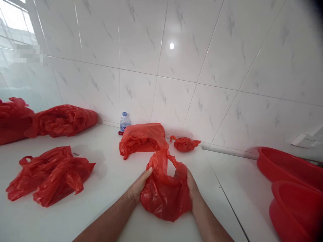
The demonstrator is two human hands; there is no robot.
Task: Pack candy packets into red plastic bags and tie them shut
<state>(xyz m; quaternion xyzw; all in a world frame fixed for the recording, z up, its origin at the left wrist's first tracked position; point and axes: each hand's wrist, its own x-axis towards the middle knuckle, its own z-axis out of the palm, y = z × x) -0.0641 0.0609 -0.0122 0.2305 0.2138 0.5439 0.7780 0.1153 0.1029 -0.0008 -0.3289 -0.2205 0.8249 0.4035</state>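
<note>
Between my two hands is a red plastic bag (166, 198), its handle loops pointing up and away from me. My left hand (141, 183) grips the bag's left side, thumb on the outside. At the right side my right hand (190, 185) is closed on the same bag near a handle, most of its fingers hidden behind the plastic. What the bag contains, if anything, cannot be made out. Just beyond it lies a larger folded red bag (145, 134), whose edge meets or overlaps the upper handle of the held one.
A small knotted red bag (186, 144) and a clear water bottle (124, 121) stand by the tiled wall. Crumpled red bags (52, 174) lie on the left, with a rolled red bundle (68, 119) behind. Red basins (295, 208) are at the right, past a counter seam.
</note>
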